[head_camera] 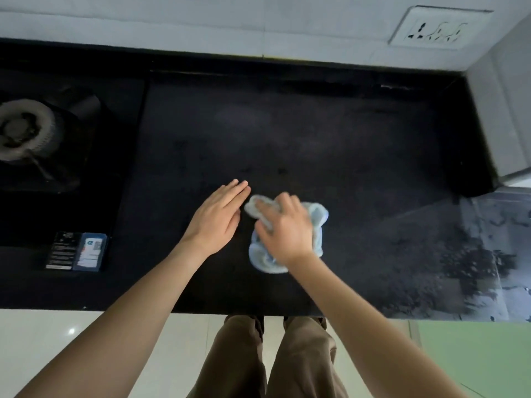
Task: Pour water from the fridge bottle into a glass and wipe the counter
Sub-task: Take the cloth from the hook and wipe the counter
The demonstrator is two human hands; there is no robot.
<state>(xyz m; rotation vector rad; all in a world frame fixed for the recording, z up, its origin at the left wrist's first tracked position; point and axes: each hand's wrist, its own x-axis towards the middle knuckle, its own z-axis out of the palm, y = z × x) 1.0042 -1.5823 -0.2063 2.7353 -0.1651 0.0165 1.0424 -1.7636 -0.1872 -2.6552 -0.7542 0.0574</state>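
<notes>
A crumpled light blue cloth (317,222) lies on the black counter (287,133) near its front edge. My right hand (284,231) lies on top of the cloth with its fingers curled into the fabric, gripping it. My left hand (219,218) is just left of the cloth, flat and with straight fingers, low over the counter and holding nothing. No bottle and no glass are in view.
A gas stove burner (27,130) sits at the far left. Two small boxes (76,251) lie in front of it. A wall socket (436,30) is on the tiled back wall. A grey wall or cabinet (505,110) bounds the counter's right side. The right counter end (488,254) looks glossy.
</notes>
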